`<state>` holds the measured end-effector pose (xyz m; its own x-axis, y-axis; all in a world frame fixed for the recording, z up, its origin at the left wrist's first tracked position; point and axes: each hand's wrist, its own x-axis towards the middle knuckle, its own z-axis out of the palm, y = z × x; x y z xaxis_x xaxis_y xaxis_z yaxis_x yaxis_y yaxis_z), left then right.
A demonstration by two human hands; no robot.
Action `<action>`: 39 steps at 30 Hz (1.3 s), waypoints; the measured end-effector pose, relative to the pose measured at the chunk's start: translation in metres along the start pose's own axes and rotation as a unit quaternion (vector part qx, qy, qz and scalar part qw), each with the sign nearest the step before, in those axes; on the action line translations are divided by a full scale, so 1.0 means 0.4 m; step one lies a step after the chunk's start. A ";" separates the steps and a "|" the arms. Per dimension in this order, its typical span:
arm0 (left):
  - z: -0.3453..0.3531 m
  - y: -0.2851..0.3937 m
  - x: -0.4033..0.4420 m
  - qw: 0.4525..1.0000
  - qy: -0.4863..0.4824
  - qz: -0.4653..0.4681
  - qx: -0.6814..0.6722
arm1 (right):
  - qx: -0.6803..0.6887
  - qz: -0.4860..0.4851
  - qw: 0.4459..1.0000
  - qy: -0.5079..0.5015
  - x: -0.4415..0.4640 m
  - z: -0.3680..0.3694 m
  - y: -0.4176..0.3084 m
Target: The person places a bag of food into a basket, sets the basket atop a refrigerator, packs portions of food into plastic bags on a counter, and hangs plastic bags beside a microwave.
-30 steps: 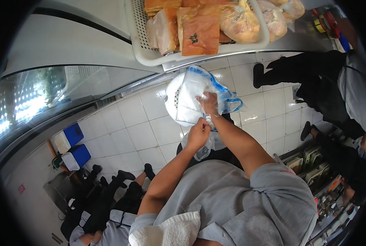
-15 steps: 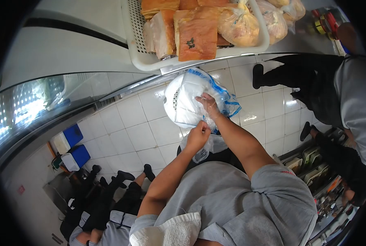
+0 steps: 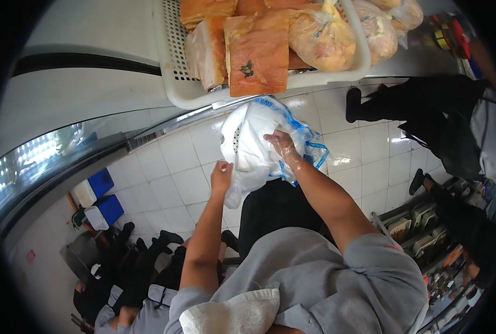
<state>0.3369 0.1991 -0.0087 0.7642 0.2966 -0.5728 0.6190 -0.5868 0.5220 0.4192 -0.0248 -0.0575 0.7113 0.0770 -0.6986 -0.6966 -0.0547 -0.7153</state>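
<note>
In front of me is a white plastic bag (image 3: 259, 127) with blue print along its edge and a dotted patch on its left side. My left hand (image 3: 221, 177) is closed on thin clear plastic (image 3: 238, 186) that hangs at the lower left of the bag. My right hand (image 3: 283, 145) lies over the bag's right part, under a layer of clear plastic, with its fingers partly bent. What its fingers grip, if anything, I cannot make out.
A white perforated basket (image 3: 188, 94) at the top holds slabs of meat (image 3: 257, 53) and a bagged item (image 3: 323, 42). Blue-and-white boxes (image 3: 104, 212) stand at the left. A person (image 3: 442, 117) is at the right; others are at lower left.
My left hand has moved left, away from my right wrist, drawing the clear plastic with it. My right hand has stayed by the bag. The basket appears lower and larger in view.
</note>
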 end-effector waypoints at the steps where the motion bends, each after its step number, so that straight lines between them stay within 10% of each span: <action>1: 0.000 -0.020 0.029 1.000 0.001 -0.003 0.000 | 0.026 -0.012 1.000 0.001 -0.015 -0.003 -0.013; 16: 0.100 0.044 0.160 0.994 -0.107 0.001 0.036 | 0.026 0.009 0.993 -0.118 -0.032 -0.002 0.038; 18: 0.094 0.015 0.152 0.990 -0.136 -0.008 0.040 | 0.005 -0.264 0.963 -0.053 0.000 0.068 0.143; 20: 0.076 -0.009 0.118 0.980 -0.191 -0.047 -0.034 | -0.238 -0.366 0.900 0.013 -0.085 0.106 0.024; 24: 0.110 -0.119 0.077 0.903 -0.239 -0.158 -0.319 | -0.352 -0.214 0.911 0.030 -0.128 0.260 0.057; 28: 0.128 -0.164 0.052 0.872 -0.200 -0.191 -0.403 | -0.426 -0.298 0.853 0.042 -0.115 0.313 0.169; 30: 0.124 -0.132 0.019 0.864 -0.194 -0.179 -0.429 | -0.732 -0.392 0.402 0.386 -0.102 0.339 0.247; 31: 0.125 -0.132 0.013 0.855 -0.187 -0.166 -0.454 | -0.644 -0.441 0.539 0.316 -0.103 0.312 0.232; 34: 0.143 -0.161 0.014 0.890 -0.187 -0.199 -0.364 | -0.637 -0.462 0.594 0.165 -0.094 0.224 0.184; 35: 0.149 -0.168 0.011 0.890 -0.188 -0.200 -0.365 | -0.801 -0.418 0.427 0.027 -0.025 0.238 0.260; 36: 0.154 -0.169 0.005 0.893 -0.187 -0.190 -0.362 | -0.802 -0.418 0.427 0.026 -0.029 0.234 0.253; 38: 0.158 -0.171 0.000 0.897 -0.186 -0.181 -0.358 | -0.615 -0.311 0.725 0.010 -0.060 0.220 0.189; 39: 0.158 -0.170 -0.002 0.907 -0.186 -0.169 -0.338 | -0.615 -0.311 0.725 0.008 -0.084 0.207 0.140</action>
<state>0.2828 0.1913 -0.0837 0.4740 0.0258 -0.8801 0.8721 0.1244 0.4733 0.3485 0.0521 -0.0729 0.8601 0.4559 -0.2291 0.3614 -0.8613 -0.3570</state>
